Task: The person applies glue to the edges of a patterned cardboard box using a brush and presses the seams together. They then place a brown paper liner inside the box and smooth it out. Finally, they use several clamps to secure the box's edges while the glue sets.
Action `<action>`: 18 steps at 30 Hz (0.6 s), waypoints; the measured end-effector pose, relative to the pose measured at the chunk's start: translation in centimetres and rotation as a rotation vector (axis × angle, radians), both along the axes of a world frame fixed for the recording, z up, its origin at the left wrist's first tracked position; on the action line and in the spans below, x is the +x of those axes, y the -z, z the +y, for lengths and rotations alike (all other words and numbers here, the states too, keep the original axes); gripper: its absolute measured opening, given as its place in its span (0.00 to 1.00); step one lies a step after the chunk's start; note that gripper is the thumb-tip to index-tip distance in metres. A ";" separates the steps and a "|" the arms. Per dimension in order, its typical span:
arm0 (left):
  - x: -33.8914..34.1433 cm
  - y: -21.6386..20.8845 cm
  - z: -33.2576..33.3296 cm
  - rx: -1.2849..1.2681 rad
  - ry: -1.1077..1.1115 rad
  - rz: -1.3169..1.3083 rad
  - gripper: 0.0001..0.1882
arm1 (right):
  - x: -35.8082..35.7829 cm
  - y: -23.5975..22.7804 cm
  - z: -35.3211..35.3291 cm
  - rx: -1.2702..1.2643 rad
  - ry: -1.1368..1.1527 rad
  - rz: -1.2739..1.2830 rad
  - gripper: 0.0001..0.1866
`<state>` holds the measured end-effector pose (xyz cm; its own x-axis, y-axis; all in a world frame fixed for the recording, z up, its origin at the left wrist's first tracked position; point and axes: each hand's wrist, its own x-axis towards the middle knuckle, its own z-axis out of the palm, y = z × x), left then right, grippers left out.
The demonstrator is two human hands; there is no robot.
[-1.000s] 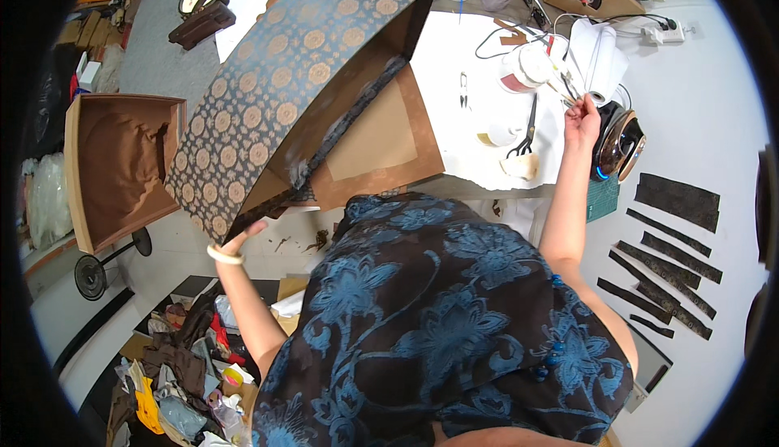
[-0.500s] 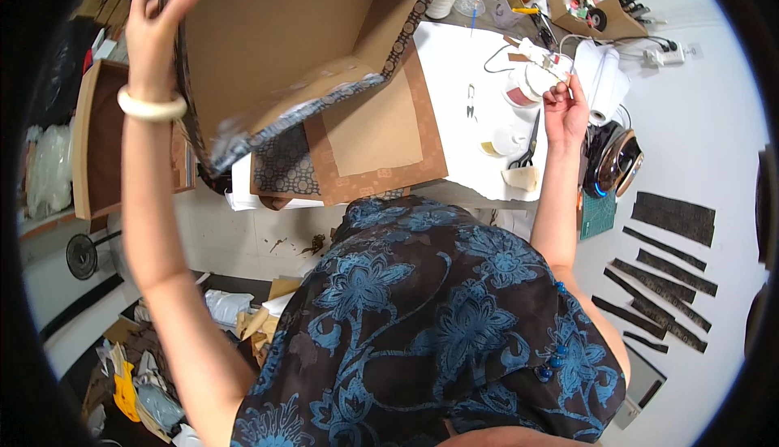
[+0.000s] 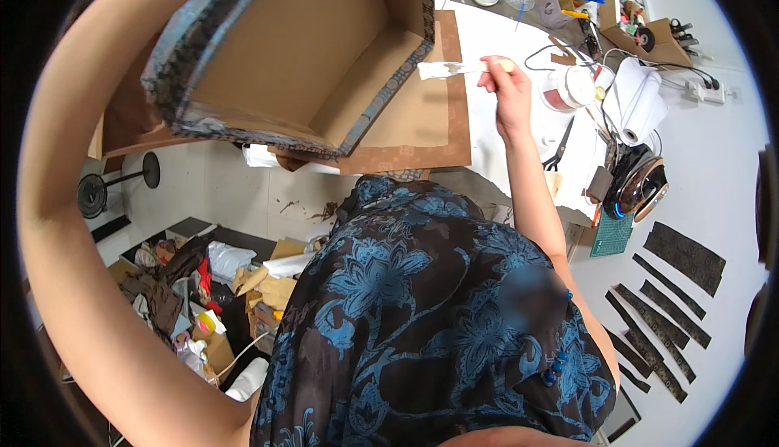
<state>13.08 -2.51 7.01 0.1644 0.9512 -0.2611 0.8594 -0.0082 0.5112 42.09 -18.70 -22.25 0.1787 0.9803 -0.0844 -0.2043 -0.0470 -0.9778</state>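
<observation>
White worktable (image 3: 714, 163) was cluttered with scissors (image 3: 560, 145), a paper roll (image 3: 641, 102) and dark fabric strips (image 3: 665, 301). My left arm held the cardboard box (image 3: 300, 49) tilted up above the table; that hand was out of frame, so grip unknown. Outside already fabric-covered, inside bare cardboard, so lining seemed left; my right hand (image 3: 507, 94) pinched a white-loaded brush (image 3: 462, 67) at its rim.
</observation>
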 end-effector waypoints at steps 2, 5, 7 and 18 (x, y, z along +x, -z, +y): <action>-1.8 4.5 0.8 0.180 -0.044 0.224 0.66 | -3.6 0.7 0.7 0.023 -0.122 -0.093 0.10; -2.6 4.7 -0.6 0.187 -0.045 0.125 0.67 | -8.9 4.3 1.0 0.063 -0.282 -0.208 0.09; -2.8 4.2 -1.4 0.216 -0.009 0.222 0.72 | -12.5 6.8 1.0 0.047 -0.398 -0.377 0.11; -2.3 5.2 -5.3 0.378 -0.032 0.239 0.71 | -20.7 11.3 -0.5 0.171 -0.588 -0.760 0.16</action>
<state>10.82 -7.79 1.84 0.1108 0.9907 0.0788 0.9558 -0.1279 0.2647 21.43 -19.24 -33.55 -0.3950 0.9187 0.0024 0.4947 0.2149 -0.8421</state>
